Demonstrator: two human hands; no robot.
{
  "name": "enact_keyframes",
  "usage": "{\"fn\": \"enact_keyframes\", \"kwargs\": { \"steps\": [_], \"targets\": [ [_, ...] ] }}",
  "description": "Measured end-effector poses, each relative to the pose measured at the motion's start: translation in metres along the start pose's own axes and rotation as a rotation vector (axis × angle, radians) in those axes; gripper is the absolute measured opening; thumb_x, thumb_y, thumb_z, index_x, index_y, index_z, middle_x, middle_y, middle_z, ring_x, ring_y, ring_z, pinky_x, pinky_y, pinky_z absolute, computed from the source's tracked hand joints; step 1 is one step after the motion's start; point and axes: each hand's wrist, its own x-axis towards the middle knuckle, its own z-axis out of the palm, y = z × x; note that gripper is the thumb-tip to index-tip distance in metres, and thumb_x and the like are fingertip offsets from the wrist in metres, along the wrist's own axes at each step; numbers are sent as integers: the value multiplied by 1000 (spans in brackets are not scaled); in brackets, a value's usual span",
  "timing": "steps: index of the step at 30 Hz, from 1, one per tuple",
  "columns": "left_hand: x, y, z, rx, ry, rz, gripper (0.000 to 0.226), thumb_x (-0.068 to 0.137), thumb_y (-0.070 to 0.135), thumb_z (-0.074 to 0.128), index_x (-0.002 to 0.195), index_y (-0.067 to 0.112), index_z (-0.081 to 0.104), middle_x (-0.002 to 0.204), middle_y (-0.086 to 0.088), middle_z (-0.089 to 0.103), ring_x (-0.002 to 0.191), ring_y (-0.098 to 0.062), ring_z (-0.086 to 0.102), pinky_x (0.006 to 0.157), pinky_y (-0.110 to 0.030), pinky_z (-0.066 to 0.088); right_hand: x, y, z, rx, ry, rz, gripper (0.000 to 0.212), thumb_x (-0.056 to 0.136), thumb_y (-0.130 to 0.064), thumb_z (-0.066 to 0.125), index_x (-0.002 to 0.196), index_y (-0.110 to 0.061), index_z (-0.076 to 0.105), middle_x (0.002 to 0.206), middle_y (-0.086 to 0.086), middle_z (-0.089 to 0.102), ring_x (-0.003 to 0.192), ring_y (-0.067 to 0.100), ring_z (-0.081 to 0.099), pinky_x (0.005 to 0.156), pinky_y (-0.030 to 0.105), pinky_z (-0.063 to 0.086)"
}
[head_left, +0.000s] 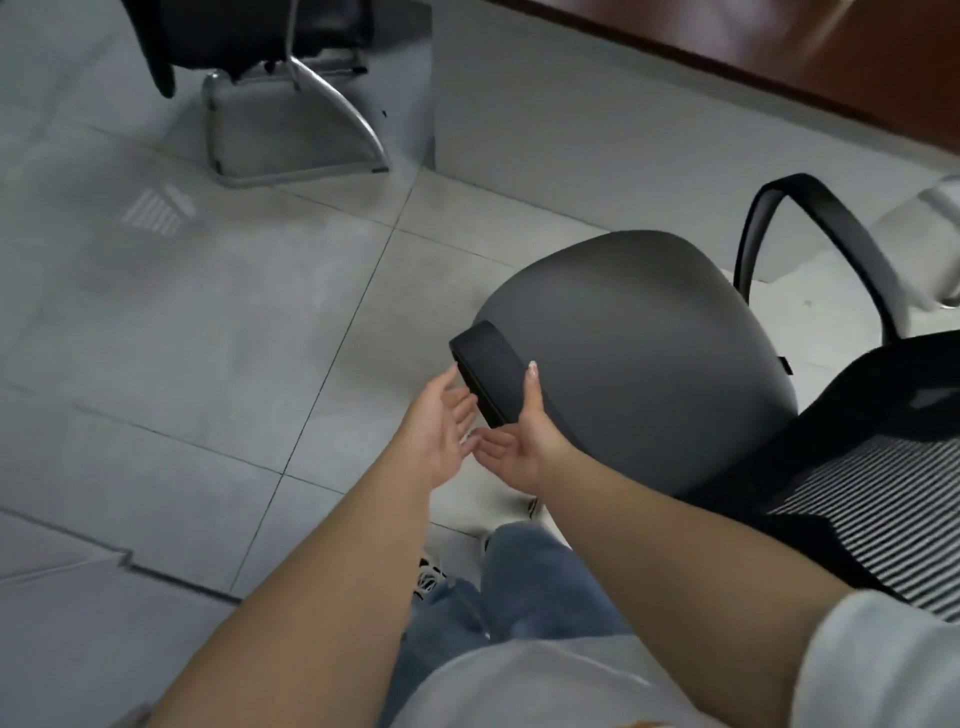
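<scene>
An office chair stands right of centre, with a grey seat (639, 358) and a black armrest (485, 364) on its near-left side. My right hand (519, 441) holds the near end of that armrest, thumb lying up along its top, fingers underneath. My left hand (441, 423) is just left of the armrest, palm turned toward it, fingers relaxed and spread, touching or nearly touching its side. The chair's black striped mesh backrest (857, 514) is at the right. A second black armrest (810, 239) arches on the far side.
Pale floor tiles (208, 338) spread to the left. Another chair with a chrome base (291, 135) stands at the upper left. A grey desk panel (571, 130) and a brown desktop (779, 47) run along the top right. My jeans and shoes (519, 587) are below.
</scene>
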Motion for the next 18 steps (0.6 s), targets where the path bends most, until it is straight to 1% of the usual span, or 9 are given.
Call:
{"fn": "enact_keyframes", "kwargs": {
  "steps": [3,6,7,9,10,13,15,18],
  "targets": [
    [13,31,4,44,-20,-29,64,95,45,35,146,7,24,154,-7,25,142,-16,22,114,-35,19,17,-11,21,72,-3,-1,123,69,-81,43,145,9,8,151,21,25,138,25,33,112,35,32],
    [34,62,11,130,20,-72,67,95,48,33,146,7,22,154,-7,25,142,-16,22,113,-36,17,36,-20,34,79,-3,-21,136,53,-85,50,145,8,12,150,21,28,135,26,38,111,35,33],
    [45,75,14,168,34,-83,69,95,50,32,147,6,21,154,-7,25,142,-16,22,113,-36,17,43,-25,40,91,6,-35,133,56,-84,48,145,8,13,150,22,29,135,26,38,111,35,34],
    [61,95,18,233,53,-104,71,94,52,31,147,5,21,154,-7,24,142,-16,22,112,-36,17,49,-31,49,134,7,-47,115,72,-78,41,144,8,16,149,21,30,134,26,39,109,34,34],
    [69,104,23,263,43,-110,71,94,53,31,146,5,22,154,-6,25,141,-16,23,112,-36,18,53,-36,54,173,-3,-55,110,76,-75,39,144,8,18,148,22,31,134,25,40,109,33,35],
    [83,125,38,322,23,-137,70,93,52,34,145,6,27,152,-4,30,140,-15,26,112,-37,18,66,-53,71,312,-16,-75,106,77,-73,43,144,6,21,148,21,33,134,24,40,111,34,33],
    [91,135,44,347,21,-156,70,93,50,38,146,7,26,152,-5,30,140,-16,26,113,-36,18,74,-64,81,384,-22,-72,100,77,-72,45,143,1,28,147,18,36,134,22,40,111,35,34],
    [100,147,47,367,13,-180,70,92,49,40,146,7,24,153,-7,28,141,-19,25,113,-34,18,81,-74,92,400,-13,-103,88,80,-71,44,137,-4,41,140,15,46,127,21,48,107,34,39]
  ]
}}
